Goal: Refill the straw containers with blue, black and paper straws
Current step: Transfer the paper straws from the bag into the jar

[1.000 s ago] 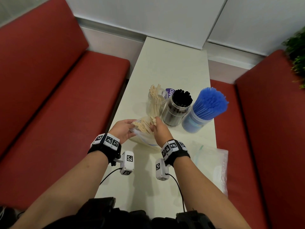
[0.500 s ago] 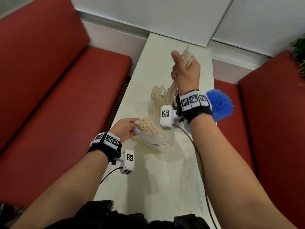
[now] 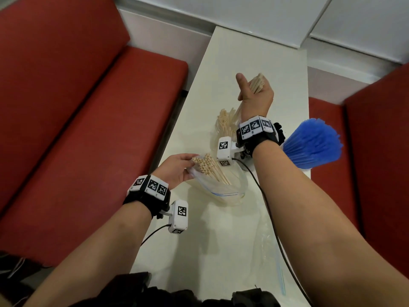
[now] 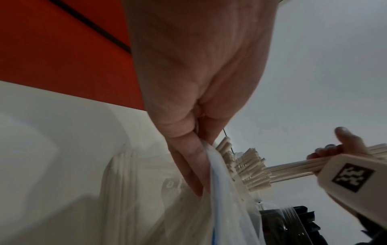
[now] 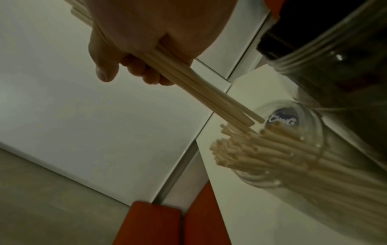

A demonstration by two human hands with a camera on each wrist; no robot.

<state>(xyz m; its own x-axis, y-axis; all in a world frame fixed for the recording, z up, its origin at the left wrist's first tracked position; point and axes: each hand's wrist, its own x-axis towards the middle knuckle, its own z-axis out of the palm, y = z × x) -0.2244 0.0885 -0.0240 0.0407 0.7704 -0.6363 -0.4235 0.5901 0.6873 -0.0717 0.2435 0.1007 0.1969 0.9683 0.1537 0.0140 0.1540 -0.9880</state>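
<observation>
1. The right hand (image 3: 254, 94) is gripping a bundle of paper straws (image 5: 201, 92), its fingers (image 5: 144, 73) curling round the bundle and the thumb sticking out free.
2. The bundle is slanting down from those fingers, its lower tips hanging just above the straws standing in the clear jar (image 5: 310, 149).
3. The jar is standing on the white desk (image 3: 254, 52), below the right-hand fingers and already crowded with paper straws.
4. The left hand (image 3: 174, 169) is holding the rim of a clear zip bag (image 3: 221, 193), its fingers (image 4: 188, 165) pressing together and pinching the plastic.
5. More paper straws (image 3: 210, 169) are poking out of the bag mouth, just beside the left-hand fingers.
6. The blue straws (image 3: 314, 142) are fanning from their container, to the right of the right wrist; the black straws (image 3: 279, 131) are mostly hiding behind that wrist.
7. Another clear bag (image 3: 265, 244) is lying flat on the desk, nearer the person than either hand's fingers.
</observation>
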